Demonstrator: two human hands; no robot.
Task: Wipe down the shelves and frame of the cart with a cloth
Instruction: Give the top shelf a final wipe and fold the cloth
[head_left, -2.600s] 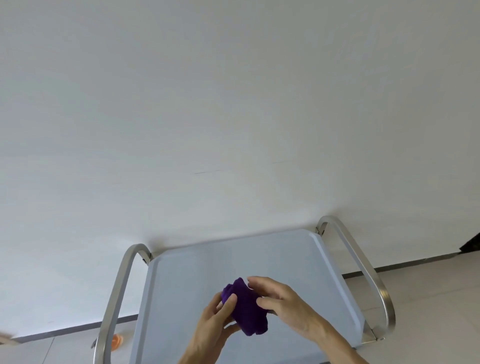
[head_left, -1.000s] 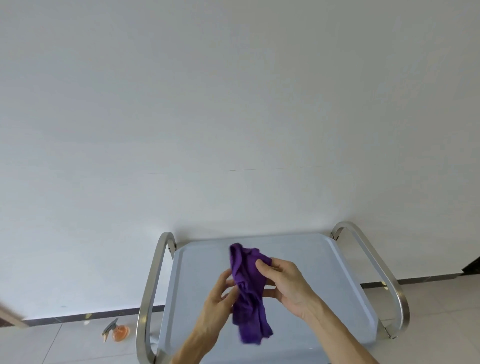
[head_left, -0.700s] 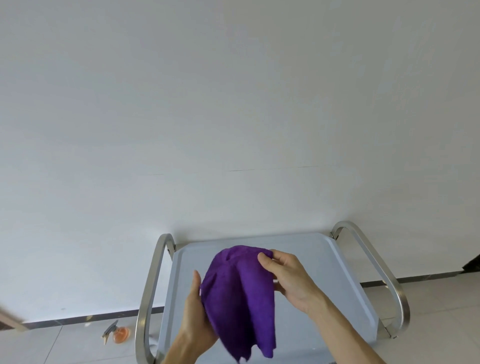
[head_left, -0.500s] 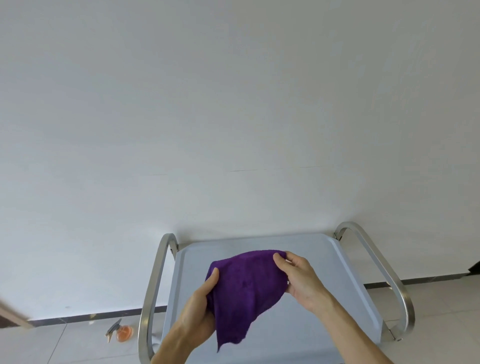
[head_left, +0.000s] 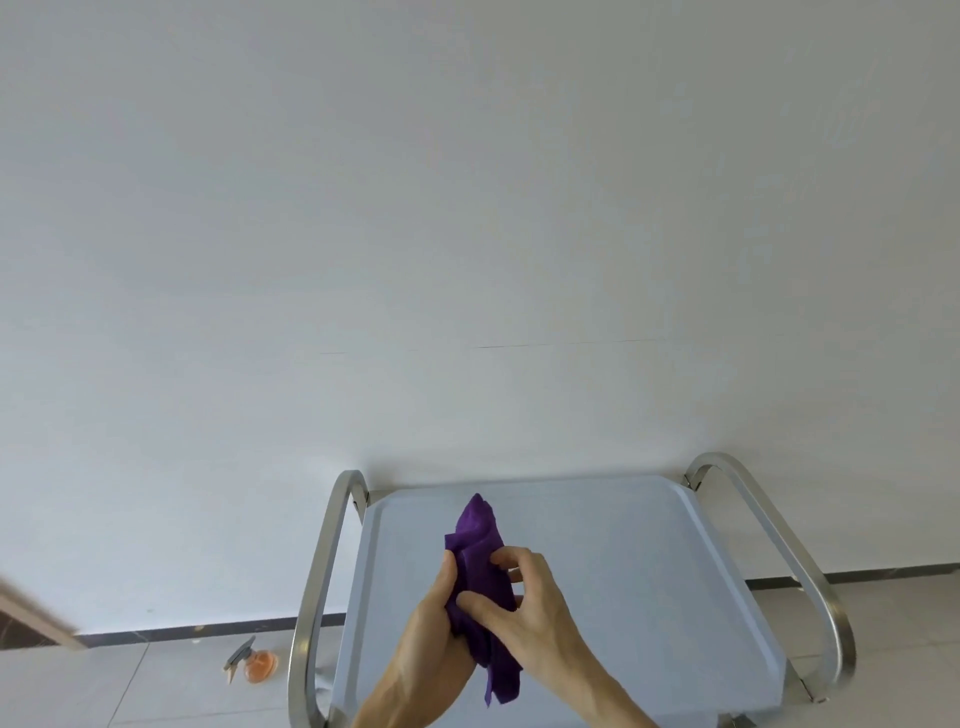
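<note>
One cloth (head_left: 478, 556), one cart (head_left: 623, 571) and two hands are in view, with one spray bottle (head_left: 253, 665) on the floor. The cloth is purple and bunched into a long narrow bundle, held in the air above the cart's top shelf (head_left: 649, 597) rather than lying on it. Its long axis runs nearly upright in the picture, leaning slightly: one pointed end aims up and away toward the wall (head_left: 467, 208), the other loose end hangs down toward the person, below the hands. The left hand (head_left: 431, 639) wraps the middle of the bundle from the left side, fingers curled round it. The right hand (head_left: 524, 608) comes in from the right, its thumb and fingers curled and pinching the same middle part, so both hands meet on the cloth. The cart shows one pale blue-grey top shelf with a raised rim and two curved metal side rails, the left rail (head_left: 317, 582) and the right rail (head_left: 779, 545). The bottle, orange with a grey trigger head, lies on the tiled floor (head_left: 156, 691) just left of the left rail, near the wall's dark baseboard.
</note>
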